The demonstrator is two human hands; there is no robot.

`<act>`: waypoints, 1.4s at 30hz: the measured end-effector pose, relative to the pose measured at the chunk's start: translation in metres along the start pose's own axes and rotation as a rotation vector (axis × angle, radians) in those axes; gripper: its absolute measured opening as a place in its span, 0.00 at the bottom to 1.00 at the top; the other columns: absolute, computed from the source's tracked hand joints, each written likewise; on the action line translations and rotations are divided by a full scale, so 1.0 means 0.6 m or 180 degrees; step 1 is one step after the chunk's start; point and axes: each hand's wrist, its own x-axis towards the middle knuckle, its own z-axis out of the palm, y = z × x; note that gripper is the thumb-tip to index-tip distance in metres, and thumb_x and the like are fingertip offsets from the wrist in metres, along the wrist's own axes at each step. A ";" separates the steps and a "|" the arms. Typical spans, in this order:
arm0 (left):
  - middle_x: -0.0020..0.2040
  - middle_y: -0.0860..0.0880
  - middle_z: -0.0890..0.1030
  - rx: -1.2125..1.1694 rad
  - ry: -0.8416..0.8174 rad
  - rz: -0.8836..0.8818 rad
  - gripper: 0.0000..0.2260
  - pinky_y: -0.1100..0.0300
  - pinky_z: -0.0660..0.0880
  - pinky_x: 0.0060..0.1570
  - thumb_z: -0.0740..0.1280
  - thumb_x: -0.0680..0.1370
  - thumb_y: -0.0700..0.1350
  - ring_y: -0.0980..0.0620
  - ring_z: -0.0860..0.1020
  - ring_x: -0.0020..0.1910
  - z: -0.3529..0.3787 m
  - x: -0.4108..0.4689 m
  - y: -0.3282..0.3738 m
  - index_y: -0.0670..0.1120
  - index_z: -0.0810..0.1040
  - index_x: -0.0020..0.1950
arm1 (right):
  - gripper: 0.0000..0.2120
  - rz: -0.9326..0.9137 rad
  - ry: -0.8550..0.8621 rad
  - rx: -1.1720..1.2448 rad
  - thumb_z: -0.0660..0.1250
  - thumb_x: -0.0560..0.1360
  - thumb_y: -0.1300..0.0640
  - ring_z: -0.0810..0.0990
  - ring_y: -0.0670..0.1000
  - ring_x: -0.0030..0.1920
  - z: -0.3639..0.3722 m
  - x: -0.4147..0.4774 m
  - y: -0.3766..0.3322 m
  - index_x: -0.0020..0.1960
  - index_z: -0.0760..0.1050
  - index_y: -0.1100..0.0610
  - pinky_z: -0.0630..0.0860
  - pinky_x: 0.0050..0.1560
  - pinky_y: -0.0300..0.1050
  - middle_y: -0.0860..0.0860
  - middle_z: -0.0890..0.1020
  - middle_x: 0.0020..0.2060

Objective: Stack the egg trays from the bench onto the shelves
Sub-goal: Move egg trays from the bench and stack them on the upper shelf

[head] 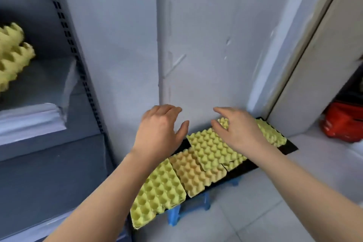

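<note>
Head view: egg trays point(212, 149) on bench point(288, 146) below left grip point(159, 133), right grip point(237, 129)

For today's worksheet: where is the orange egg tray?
Head view, lower centre: the orange egg tray lies on the bench between the nearest yellow tray and another yellow tray.

Bare left hand point(159, 131), bare right hand point(239, 129), bare forearms point(110, 192).

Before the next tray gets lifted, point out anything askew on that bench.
The middle yellow egg tray lies crooked, overlapping the orange egg tray beside it rather than sitting flat on the black bench. The row is uneven; nothing looks spilled or broken.
</note>
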 end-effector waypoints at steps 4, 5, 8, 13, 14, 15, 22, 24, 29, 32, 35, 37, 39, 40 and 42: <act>0.46 0.46 0.84 -0.0035 -0.0421 -0.0119 0.16 0.51 0.78 0.43 0.66 0.71 0.51 0.42 0.81 0.43 0.151 0.020 0.048 0.42 0.83 0.51 | 0.19 0.0291 -0.0232 -0.0025 0.65 0.77 0.52 0.76 0.55 0.61 0.033 0.002 0.152 0.66 0.74 0.59 0.70 0.60 0.46 0.55 0.79 0.61; 0.46 0.46 0.84 -0.0038 -0.0549 -0.0157 0.16 0.51 0.78 0.44 0.67 0.71 0.51 0.42 0.81 0.43 0.187 0.024 0.054 0.43 0.83 0.52 | 0.19 0.0385 -0.0284 -0.0013 0.64 0.77 0.52 0.75 0.55 0.62 0.043 0.003 0.186 0.66 0.74 0.59 0.70 0.60 0.45 0.55 0.78 0.62; 0.50 0.47 0.83 -0.0094 -0.0950 -0.0350 0.17 0.50 0.77 0.50 0.66 0.74 0.53 0.42 0.80 0.49 0.293 0.035 0.066 0.44 0.81 0.57 | 0.17 0.0628 -0.0428 0.0090 0.64 0.78 0.53 0.77 0.54 0.58 0.080 0.011 0.277 0.65 0.74 0.58 0.72 0.56 0.45 0.54 0.79 0.60; 0.56 0.47 0.81 -0.0112 -0.1434 -0.0440 0.17 0.51 0.74 0.55 0.65 0.77 0.52 0.45 0.77 0.56 0.456 0.076 0.075 0.45 0.78 0.62 | 0.15 0.0973 -0.0627 0.0125 0.63 0.78 0.55 0.78 0.54 0.49 0.154 0.050 0.419 0.62 0.76 0.60 0.73 0.49 0.46 0.55 0.81 0.55; 0.57 0.47 0.80 -0.0109 -0.1496 -0.0452 0.17 0.51 0.73 0.55 0.65 0.78 0.52 0.45 0.77 0.57 0.488 0.090 0.075 0.45 0.78 0.63 | 0.15 0.1034 -0.0652 0.0135 0.63 0.78 0.55 0.78 0.53 0.50 0.169 0.063 0.447 0.63 0.75 0.59 0.73 0.49 0.46 0.55 0.80 0.55; 0.58 0.48 0.80 -0.0088 -0.1556 -0.0454 0.18 0.52 0.72 0.56 0.64 0.78 0.52 0.45 0.76 0.58 0.520 0.105 0.074 0.45 0.77 0.64 | 0.16 0.1093 -0.0660 0.0145 0.63 0.78 0.55 0.77 0.52 0.50 0.184 0.077 0.475 0.64 0.75 0.59 0.73 0.49 0.45 0.55 0.80 0.55; 0.62 0.48 0.77 -0.0097 -0.2128 -0.0595 0.20 0.53 0.73 0.57 0.60 0.80 0.55 0.47 0.74 0.61 0.748 0.235 0.071 0.47 0.72 0.68 | 0.17 0.1511 -0.0727 0.0202 0.63 0.79 0.55 0.78 0.53 0.51 0.280 0.200 0.671 0.65 0.73 0.59 0.74 0.51 0.45 0.55 0.80 0.56; 0.63 0.49 0.75 -0.0076 -0.2303 -0.0639 0.20 0.54 0.72 0.56 0.59 0.80 0.55 0.48 0.73 0.62 0.804 0.263 0.074 0.48 0.70 0.70 | 0.19 0.1609 -0.0739 0.0170 0.63 0.79 0.54 0.78 0.53 0.54 0.307 0.225 0.721 0.67 0.72 0.58 0.72 0.52 0.43 0.55 0.79 0.58; 0.67 0.47 0.72 -0.0231 -0.2729 -0.1031 0.24 0.52 0.72 0.58 0.60 0.80 0.56 0.46 0.72 0.64 0.971 0.312 0.091 0.48 0.64 0.74 | 0.23 0.1934 -0.0853 0.0209 0.62 0.79 0.51 0.72 0.52 0.65 0.391 0.279 0.870 0.72 0.67 0.57 0.68 0.60 0.42 0.54 0.74 0.66; 0.70 0.46 0.70 -0.0291 -0.2867 -0.1270 0.27 0.51 0.72 0.58 0.60 0.79 0.56 0.46 0.71 0.65 1.065 0.317 0.102 0.48 0.61 0.76 | 0.24 0.1948 -0.0925 0.0201 0.62 0.79 0.52 0.71 0.52 0.67 0.443 0.304 0.962 0.72 0.66 0.57 0.68 0.61 0.44 0.54 0.72 0.68; 0.72 0.45 0.66 -0.0320 -0.2977 -0.1545 0.29 0.50 0.72 0.58 0.61 0.79 0.57 0.45 0.69 0.67 1.149 0.319 0.114 0.48 0.57 0.77 | 0.25 0.1872 -0.1100 0.0194 0.63 0.79 0.51 0.70 0.54 0.67 0.500 0.326 1.053 0.73 0.65 0.57 0.69 0.62 0.47 0.56 0.70 0.69; 0.73 0.44 0.65 -0.0339 -0.2979 -0.1765 0.32 0.50 0.71 0.58 0.62 0.79 0.57 0.44 0.68 0.68 1.200 0.317 0.123 0.47 0.55 0.78 | 0.26 0.1892 -0.1252 0.0174 0.63 0.78 0.49 0.66 0.56 0.70 0.536 0.339 1.110 0.74 0.63 0.56 0.69 0.65 0.51 0.58 0.66 0.71; 0.73 0.43 0.64 -0.0366 -0.2972 -0.2046 0.35 0.49 0.71 0.59 0.63 0.78 0.57 0.43 0.68 0.68 1.241 0.310 0.131 0.47 0.51 0.78 | 0.27 0.1948 -0.1403 0.0146 0.62 0.77 0.47 0.61 0.58 0.73 0.565 0.349 1.158 0.74 0.62 0.54 0.68 0.66 0.54 0.60 0.62 0.73; 0.73 0.43 0.64 -0.0360 -0.2969 -0.2180 0.36 0.49 0.71 0.59 0.64 0.78 0.57 0.42 0.69 0.68 1.258 0.305 0.134 0.47 0.49 0.78 | 0.27 0.1958 -0.1460 0.0133 0.62 0.77 0.46 0.58 0.59 0.74 0.577 0.354 1.177 0.73 0.62 0.54 0.67 0.67 0.55 0.61 0.61 0.73; 0.73 0.41 0.64 -0.0344 -0.2951 -0.2415 0.39 0.47 0.73 0.57 0.65 0.77 0.57 0.41 0.70 0.67 1.286 0.293 0.140 0.48 0.45 0.79 | 0.28 0.1946 -0.1587 0.0118 0.63 0.77 0.45 0.57 0.61 0.74 0.596 0.363 1.210 0.73 0.62 0.53 0.64 0.69 0.58 0.63 0.60 0.73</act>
